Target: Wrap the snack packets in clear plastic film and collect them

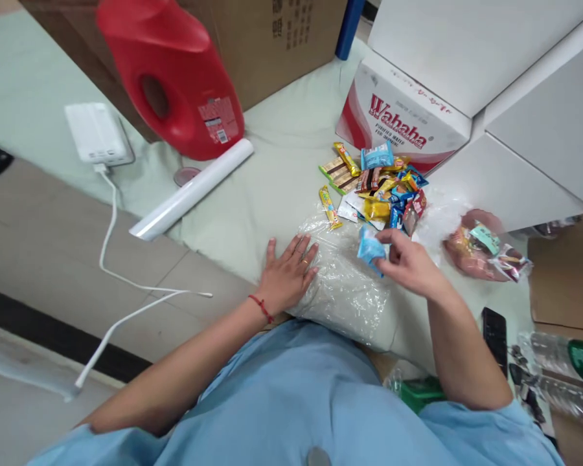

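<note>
My left hand (286, 272) lies flat with fingers stretched out on the edge of a clear plastic bag (344, 291) spread on the pale green cloth. My right hand (408, 262) pinches a small light blue snack packet (370, 249) just above the bag. Beyond my hands lies a pile of several wrapped snacks (379, 188) in yellow, blue, red and brown wrappers. One yellow packet (330, 207) lies apart at the pile's left.
A red jug (175, 71) and a white roll (194, 188) stand at the back left, beside a white charger (97, 133) with its cable. A Wahaha carton (398, 120) and white boxes (515, 97) are behind. A second bag of snacks (480, 249), a black phone (494, 333) and bottles (563, 362) lie right.
</note>
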Available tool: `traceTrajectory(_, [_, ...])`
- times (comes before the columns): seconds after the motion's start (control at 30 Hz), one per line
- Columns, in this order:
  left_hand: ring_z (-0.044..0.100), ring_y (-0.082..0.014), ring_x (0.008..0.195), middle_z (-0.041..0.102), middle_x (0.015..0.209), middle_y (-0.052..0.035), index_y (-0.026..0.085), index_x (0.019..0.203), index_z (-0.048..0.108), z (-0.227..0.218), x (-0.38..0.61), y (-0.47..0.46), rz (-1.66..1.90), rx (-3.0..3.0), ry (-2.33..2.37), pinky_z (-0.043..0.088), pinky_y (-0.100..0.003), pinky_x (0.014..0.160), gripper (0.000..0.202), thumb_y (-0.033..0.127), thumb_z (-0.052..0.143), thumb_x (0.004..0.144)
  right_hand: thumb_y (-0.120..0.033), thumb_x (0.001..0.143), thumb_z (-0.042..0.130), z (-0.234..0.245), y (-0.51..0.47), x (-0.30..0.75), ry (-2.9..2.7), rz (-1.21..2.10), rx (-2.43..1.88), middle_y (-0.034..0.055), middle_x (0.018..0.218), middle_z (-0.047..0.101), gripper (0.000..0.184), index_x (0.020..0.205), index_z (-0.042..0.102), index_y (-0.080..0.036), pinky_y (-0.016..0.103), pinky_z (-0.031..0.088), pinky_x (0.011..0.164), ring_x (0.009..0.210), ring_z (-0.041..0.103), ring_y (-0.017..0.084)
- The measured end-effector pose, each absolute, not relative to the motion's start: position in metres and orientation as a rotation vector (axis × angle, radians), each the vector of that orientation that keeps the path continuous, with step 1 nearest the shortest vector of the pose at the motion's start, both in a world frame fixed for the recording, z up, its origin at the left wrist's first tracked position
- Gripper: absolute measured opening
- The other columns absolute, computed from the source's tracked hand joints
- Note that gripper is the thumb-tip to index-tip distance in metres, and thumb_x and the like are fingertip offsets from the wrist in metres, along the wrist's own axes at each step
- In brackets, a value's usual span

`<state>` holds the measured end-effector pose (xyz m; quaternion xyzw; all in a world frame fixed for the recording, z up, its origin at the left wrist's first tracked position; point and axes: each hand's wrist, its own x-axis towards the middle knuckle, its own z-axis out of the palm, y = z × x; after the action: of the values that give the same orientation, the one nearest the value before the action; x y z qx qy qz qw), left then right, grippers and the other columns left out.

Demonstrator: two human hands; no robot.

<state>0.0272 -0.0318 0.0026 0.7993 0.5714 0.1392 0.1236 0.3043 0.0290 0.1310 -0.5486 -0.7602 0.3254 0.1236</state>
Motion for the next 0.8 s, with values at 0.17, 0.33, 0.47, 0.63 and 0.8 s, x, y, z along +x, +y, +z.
traceTrajectory(0.17, [0.032,-0.0316,0.160,0.032,0.172,-0.0105,0.027,0.161,0.042,0.006,0.035,-0.045,0.397,2.277,1.741,-0.002,-0.074,0.127,0.055,0.042,0.034,0.109,-0.020,0.087,0.061,0.109,-0.003,0.272,-2.520,0.731,-1.662,0.0084,0.127,0.070,0.043,0.130,0.061,-0.022,0.034,0.050,0.087,0.106,0.069,0.025])
traceTrajectory(0.33, [0.033,-0.0329,0.159,0.032,0.172,-0.0108,0.027,0.162,0.041,0.008,0.034,-0.043,0.373,2.279,1.718,0.000,-0.076,0.126,0.056,0.041,0.034,0.108,-0.018,0.091,0.058,0.094,0.002,0.248,-2.618,0.603,-1.739,0.0101,0.138,0.065,0.048,0.139,0.058,-0.024,0.035,0.053,0.085,0.113,0.068,0.028])
traceTrajectory(0.47, [0.037,-0.0331,0.157,0.033,0.172,-0.0115,0.028,0.164,0.037,0.006,0.025,-0.042,0.401,2.250,1.709,0.008,-0.073,0.127,0.057,0.041,0.030,0.109,-0.018,0.091,0.061,0.076,0.006,0.248,-2.615,0.698,-1.699,0.0120,0.148,0.059,0.055,0.146,0.056,-0.025,0.037,0.056,0.092,0.119,0.068,0.030])
traceTrajectory(0.63, [0.035,-0.0321,0.159,0.030,0.173,-0.0142,0.024,0.165,0.034,0.002,0.002,-0.039,0.453,2.213,1.641,0.020,-0.065,0.128,0.059,0.042,0.030,0.108,-0.030,0.096,0.065,0.061,-0.007,0.279,-2.461,0.800,-1.564,0.0146,0.167,0.037,0.066,0.159,0.043,-0.027,0.048,0.054,0.107,0.141,0.055,0.033])
traceTrajectory(0.8, [0.031,-0.0251,0.161,0.039,0.170,-0.0091,0.025,0.159,0.043,0.012,-0.032,-0.038,0.581,2.280,1.470,0.027,-0.054,0.129,0.057,0.025,0.035,0.103,-0.042,0.101,0.063,0.061,-0.059,0.312,-2.317,0.694,-1.336,0.0160,0.159,0.045,0.065,0.160,0.039,-0.032,0.050,0.055,0.107,0.143,0.051,0.033])
